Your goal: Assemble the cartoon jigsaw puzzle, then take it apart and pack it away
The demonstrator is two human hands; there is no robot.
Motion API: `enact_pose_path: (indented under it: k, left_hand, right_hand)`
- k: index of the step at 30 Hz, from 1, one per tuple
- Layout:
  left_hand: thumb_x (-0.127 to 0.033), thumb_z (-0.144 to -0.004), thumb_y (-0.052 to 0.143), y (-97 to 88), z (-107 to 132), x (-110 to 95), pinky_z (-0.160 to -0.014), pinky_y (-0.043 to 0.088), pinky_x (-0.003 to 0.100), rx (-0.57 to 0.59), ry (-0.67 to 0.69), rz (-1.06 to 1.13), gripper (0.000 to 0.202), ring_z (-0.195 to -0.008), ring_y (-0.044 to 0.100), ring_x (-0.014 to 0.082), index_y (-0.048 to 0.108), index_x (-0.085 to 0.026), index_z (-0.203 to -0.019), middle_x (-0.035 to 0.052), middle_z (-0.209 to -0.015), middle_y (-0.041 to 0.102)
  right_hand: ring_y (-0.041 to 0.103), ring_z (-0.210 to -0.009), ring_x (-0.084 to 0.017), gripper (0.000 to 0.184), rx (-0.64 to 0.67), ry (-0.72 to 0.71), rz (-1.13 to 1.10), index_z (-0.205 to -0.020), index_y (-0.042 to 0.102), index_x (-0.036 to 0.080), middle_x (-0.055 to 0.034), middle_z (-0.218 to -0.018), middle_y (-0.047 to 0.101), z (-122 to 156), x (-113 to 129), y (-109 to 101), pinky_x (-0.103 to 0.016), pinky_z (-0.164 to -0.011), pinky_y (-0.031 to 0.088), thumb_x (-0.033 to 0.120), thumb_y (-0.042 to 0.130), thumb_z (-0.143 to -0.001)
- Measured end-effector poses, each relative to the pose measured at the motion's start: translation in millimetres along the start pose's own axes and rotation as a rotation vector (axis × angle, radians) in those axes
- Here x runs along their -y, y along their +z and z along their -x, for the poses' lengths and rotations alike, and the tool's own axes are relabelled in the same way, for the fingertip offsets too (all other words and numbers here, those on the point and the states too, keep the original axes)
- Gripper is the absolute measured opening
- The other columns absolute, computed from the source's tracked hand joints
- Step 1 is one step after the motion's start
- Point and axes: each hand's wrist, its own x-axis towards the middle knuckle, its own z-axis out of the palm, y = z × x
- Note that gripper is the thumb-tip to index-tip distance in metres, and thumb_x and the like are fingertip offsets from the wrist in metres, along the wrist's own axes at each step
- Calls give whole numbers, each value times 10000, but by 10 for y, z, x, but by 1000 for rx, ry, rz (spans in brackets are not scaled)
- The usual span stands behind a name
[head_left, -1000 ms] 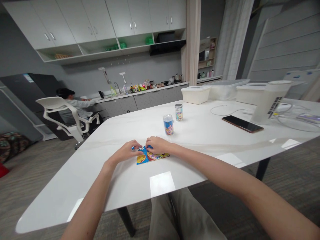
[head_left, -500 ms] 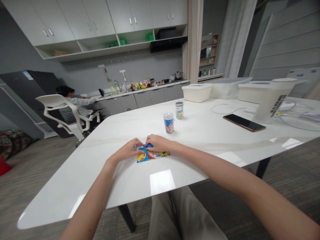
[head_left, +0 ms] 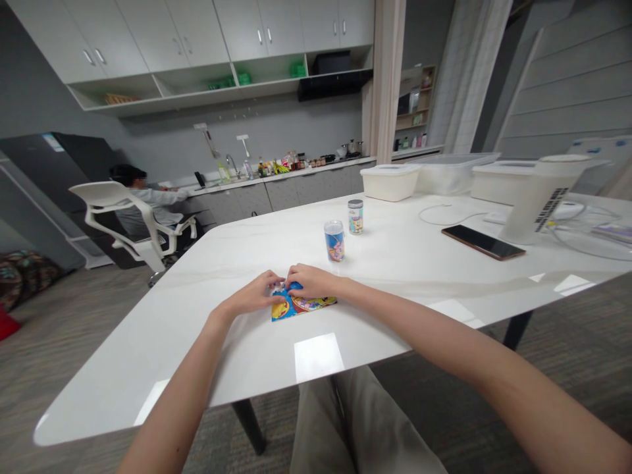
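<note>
A colourful printed packet (head_left: 301, 307), blue and yellow with cartoon pictures, lies flat on the white table (head_left: 247, 355) in front of me. My left hand (head_left: 257, 294) and my right hand (head_left: 311, 281) meet at its far edge, fingers curled and pinched on that edge. Beyond them stand two small cartoon-printed cans: a blue one (head_left: 334, 241) and a smaller one with a grey lid (head_left: 355, 217).
A dark phone (head_left: 482, 242) lies to the right, next to a white appliance (head_left: 538, 197), cables and white plastic bins (head_left: 390, 182). A person sits in a white chair (head_left: 118, 220) at the far left by the kitchen counter.
My fingers have drawn closer together over the packet's far edge. The view has shifted slightly; the packet stays in place.
</note>
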Motion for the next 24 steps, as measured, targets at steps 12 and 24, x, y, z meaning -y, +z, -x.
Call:
enact_pose_path:
  k: [12,24]
  left_hand:
    - [-439,-730,650,6,-1,-2,-798,467,335,-2,-19,38,383,-889,556,210,552,-202,-1014,39,-975,578]
    - [-269,-821,493,0,-29,-86,-691,452,270,-99,19,92,134,-735,572,148,603,-197,-841,4,-805,649]
  right_hand:
    - [581,-905,-197,140,-22,-60,-19,-946,701,133,-110,-982,615,-7,-39,64,-334,-851,472,179,631,-833]
    - [572,-886,-198,129,-14,-85,-25,-938,687,137,-102,-950,613,-17,-60,111,-334,-832,475,165,613,-836]
